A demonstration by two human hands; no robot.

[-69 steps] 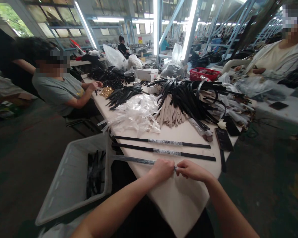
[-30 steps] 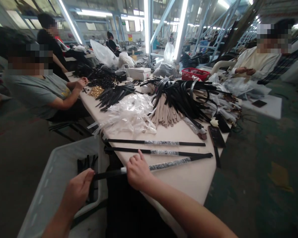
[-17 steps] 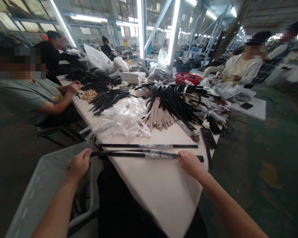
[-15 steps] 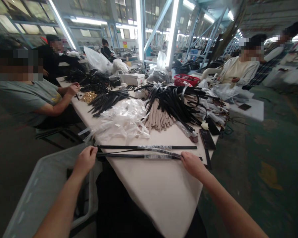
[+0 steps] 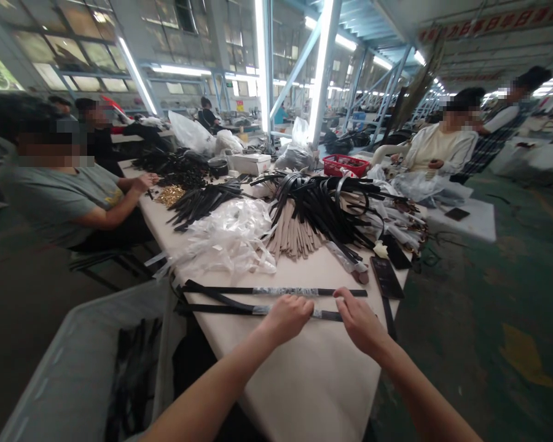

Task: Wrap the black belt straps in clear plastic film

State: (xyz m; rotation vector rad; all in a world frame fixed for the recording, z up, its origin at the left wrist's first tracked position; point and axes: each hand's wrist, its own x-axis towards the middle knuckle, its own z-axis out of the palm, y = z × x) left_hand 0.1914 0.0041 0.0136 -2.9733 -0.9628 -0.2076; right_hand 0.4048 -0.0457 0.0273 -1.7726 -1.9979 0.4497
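Note:
Two long black straps lie side by side across the near part of the table: a far strap and a near strap, each with clear plastic film round its middle. Another black length slants between them at the left. My left hand is closed over the filmed middle of the near strap, its fingers curled down and hiding part of it. My right hand is over the right end of that strap, index finger bent toward the left, a gap between finger and thumb. Nothing shows in it.
Crumpled plastic film, a heap of black straps and beige strips cover the table's middle. A phone lies at the right edge. A grey bin with black straps stands lower left. A co-worker sits at left.
My left hand has moved right from the straps' left ends to the filmed middle. My right hand's fingers have loosened near the right end. The raised strap length now lies lower. The view has tilted up.

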